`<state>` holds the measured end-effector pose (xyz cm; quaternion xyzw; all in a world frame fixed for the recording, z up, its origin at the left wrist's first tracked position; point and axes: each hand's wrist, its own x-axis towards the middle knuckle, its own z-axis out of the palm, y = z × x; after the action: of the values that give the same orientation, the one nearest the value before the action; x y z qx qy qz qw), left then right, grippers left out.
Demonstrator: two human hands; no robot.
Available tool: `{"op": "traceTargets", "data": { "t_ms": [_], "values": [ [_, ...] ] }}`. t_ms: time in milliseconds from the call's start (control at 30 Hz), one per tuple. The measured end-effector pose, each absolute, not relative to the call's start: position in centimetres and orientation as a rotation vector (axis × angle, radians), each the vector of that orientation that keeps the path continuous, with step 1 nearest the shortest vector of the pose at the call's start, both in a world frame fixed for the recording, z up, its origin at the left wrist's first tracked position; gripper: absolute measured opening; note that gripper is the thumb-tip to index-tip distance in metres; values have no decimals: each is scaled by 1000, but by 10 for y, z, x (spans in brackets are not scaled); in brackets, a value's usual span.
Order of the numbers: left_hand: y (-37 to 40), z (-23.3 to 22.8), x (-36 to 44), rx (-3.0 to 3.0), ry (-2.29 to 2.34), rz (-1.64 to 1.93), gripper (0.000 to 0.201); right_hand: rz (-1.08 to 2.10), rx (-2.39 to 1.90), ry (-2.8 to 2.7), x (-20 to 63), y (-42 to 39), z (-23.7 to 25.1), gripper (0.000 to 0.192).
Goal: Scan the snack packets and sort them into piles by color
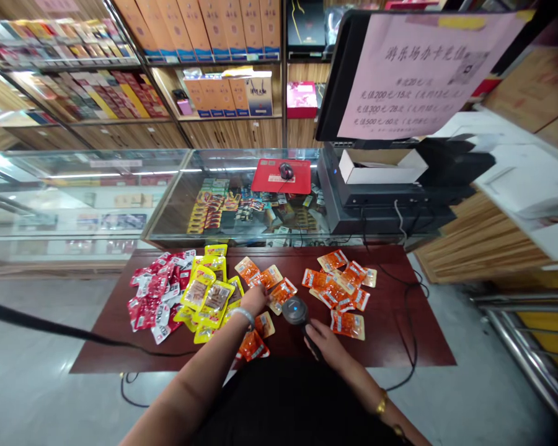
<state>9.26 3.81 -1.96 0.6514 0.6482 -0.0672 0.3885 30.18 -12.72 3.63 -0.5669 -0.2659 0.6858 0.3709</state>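
Note:
My right hand [324,342] grips the handle of a black barcode scanner [296,311]; a small blue light shows on its round head. My left hand [255,300], with curled fingers, is at an orange snack packet [284,292] just left of the scanner; the fingertips are partly hidden. More orange packets lie around and under the left wrist. To the left is a heap of yellow snack packets [216,296], and farther left a pile of red-and-white packets [155,288]. Another group of orange packets [337,285] lies on the right of the dark red table [390,347].
Behind the table stands a glass display counter [167,210] with a red mouse pad [265,176] and mouse [286,170]. A monitor [325,93] with a pink sign and a white open box [369,175] stand right. A black cable [416,334] runs over the table's right side.

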Motion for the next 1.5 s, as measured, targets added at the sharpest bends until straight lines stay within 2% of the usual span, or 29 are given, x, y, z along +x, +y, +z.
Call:
{"op": "traceTargets", "data": {
  "t_ms": [233, 433, 533, 700, 833, 1067, 1133, 1233, 1333, 1500],
  "values": [
    [34, -36, 114, 1417, 1480, 14, 12, 1758, -1493, -602, 311, -133, 40, 63],
    [34, -25, 117, 1261, 1338, 314, 25, 1735, -1457, -639, 317, -139, 39, 58],
    [36, -22, 121, 1267, 1315, 463, 20, 1733, -1432, -611, 317, -137, 40, 58],
    [39, -23, 125, 1309, 1332, 487, 12, 1743, -1395, -630, 318, -131, 41, 58],
    [35, -24, 138, 1149, 1295, 516, 23, 1726, -1446, -639, 318, -133, 41, 60],
    [33, -12, 191, 1125, 922, 448, 51, 1737, -1495, -641, 314, -137, 35, 64],
    [39, -7, 185, 1273, 1042, 426, 45, 1750, -1492, -649, 314, -136, 39, 62],
    [52, -1, 153, 1657, 1498, 307, 31, 1730, -1487, -644, 313, -134, 43, 60],
    [61, 4, 121, 1979, 1853, 50, 39, 1709, -1507, -603, 313, -135, 40, 61],
    [62, 1, 108, 2144, 1963, -239, 46, 1684, -1514, -636, 311, -138, 29, 61]
  ]
}}
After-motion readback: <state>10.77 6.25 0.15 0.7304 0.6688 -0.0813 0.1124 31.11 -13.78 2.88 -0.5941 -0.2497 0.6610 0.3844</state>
